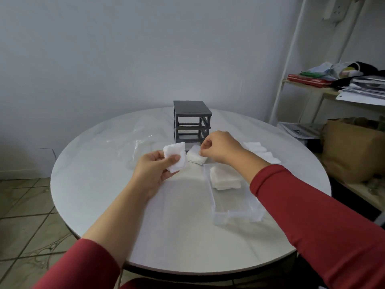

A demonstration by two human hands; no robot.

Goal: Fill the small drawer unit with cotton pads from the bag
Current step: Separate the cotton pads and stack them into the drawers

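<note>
Two sleeves [312, 215] are showing; left hand [154, 172] is pinching one pad stack [176, 156], right hand [220, 148] curling over a second stack [194, 157], grip unclear; one drawer [235, 213] holding a third stack [225, 179].

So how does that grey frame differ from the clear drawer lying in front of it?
The grey frame is dark and opaque; the clear drawer is see-through. The frame stands upright, farther back, its slots looking empty; the drawer lies flat, nearer the person, with a stack of cotton pads at its far end. Both rest on the round white table.
</note>
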